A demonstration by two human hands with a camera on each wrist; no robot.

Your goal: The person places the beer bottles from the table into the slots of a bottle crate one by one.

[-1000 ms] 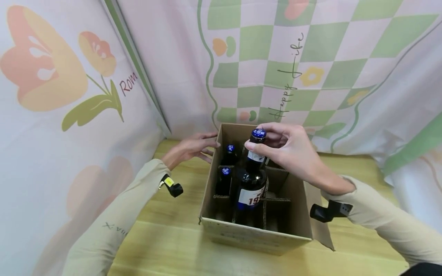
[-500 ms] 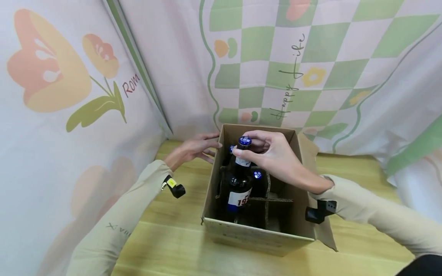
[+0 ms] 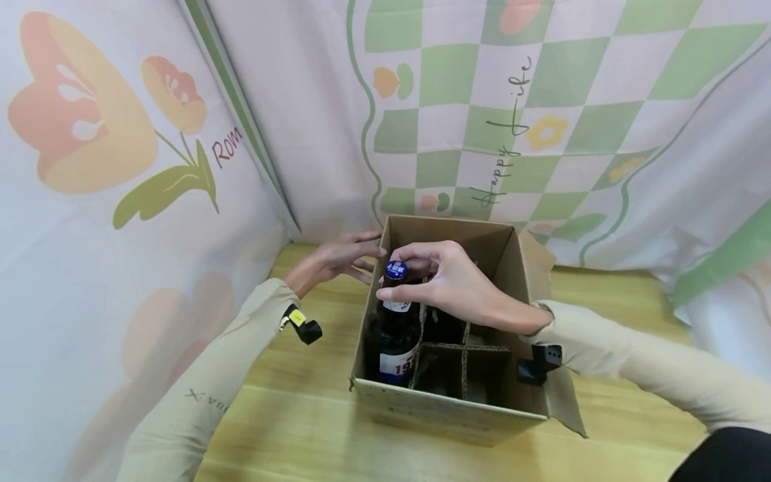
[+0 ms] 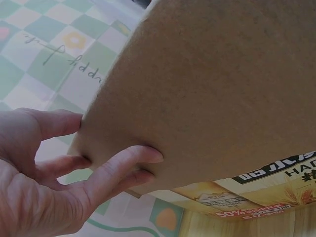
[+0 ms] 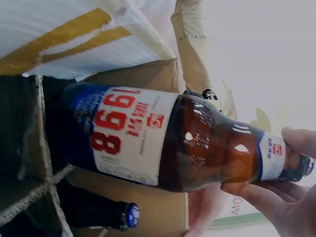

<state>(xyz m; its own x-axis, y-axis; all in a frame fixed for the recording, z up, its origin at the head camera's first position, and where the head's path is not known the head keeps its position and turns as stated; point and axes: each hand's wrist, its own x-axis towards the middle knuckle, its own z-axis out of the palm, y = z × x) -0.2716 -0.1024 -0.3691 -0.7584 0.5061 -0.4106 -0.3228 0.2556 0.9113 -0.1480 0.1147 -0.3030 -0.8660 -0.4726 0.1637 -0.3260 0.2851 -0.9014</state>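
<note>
My right hand (image 3: 452, 281) pinches the neck of a brown beer bottle (image 3: 394, 335), just under its blue cap. Upright, this bottle has its base inside the front left part of the cardboard box (image 3: 448, 402). The right wrist view shows the bottle's white and blue label (image 5: 133, 133) with red 1998 on it, and its base sunk in the shadow between dividers. Against the upper left side of the box rests my left hand (image 3: 331, 258), fingers spread. In the left wrist view, those fingertips (image 4: 150, 154) touch plain brown cardboard.
Cardboard dividers (image 3: 472, 347) split the box into compartments. Another capped bottle (image 5: 98, 210) stands in a compartment beside the held one. A box flap (image 3: 536, 264) sticks out on the right. Printed curtains (image 3: 446, 134) hang behind the wooden table (image 3: 289, 402).
My right hand has carried the bottle left and lowered it into the front left of the box. My left hand has stayed at the box's left side.
</note>
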